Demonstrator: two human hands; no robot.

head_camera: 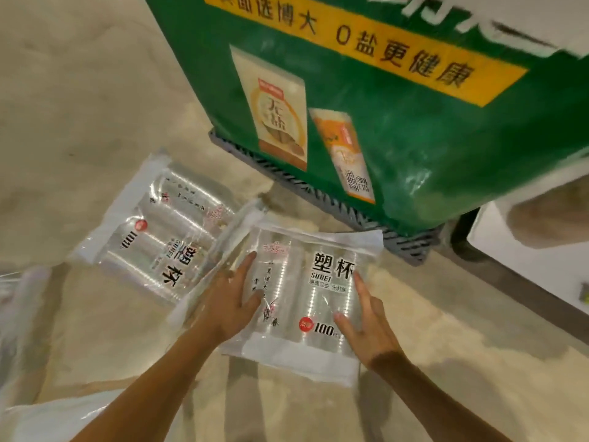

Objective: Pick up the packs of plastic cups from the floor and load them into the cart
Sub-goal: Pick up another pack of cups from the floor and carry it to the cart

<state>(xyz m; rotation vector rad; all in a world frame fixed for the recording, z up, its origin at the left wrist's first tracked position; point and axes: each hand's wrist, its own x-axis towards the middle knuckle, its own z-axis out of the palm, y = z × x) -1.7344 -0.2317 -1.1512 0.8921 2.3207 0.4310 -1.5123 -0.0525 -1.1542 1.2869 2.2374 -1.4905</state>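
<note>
Clear plastic cup pack (302, 301) sits seemingly unlifted between flat, straight-fingered left hand (229, 301) and right hand (366, 327); a second clear pack (159, 231) also awaits loading.

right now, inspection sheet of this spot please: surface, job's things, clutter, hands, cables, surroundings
surface: beige floor, mottled.
job's things: near pack between both hands; second pack on the floor to its left.
clutter: clear plastic wrap at the left edge, contents unclear.
hands: left hand touches the near pack's left side, right hand its right side, fingers straight.
cables: nothing seen.
surroundings: green stand on a grey grid base; white unit at right.
</note>
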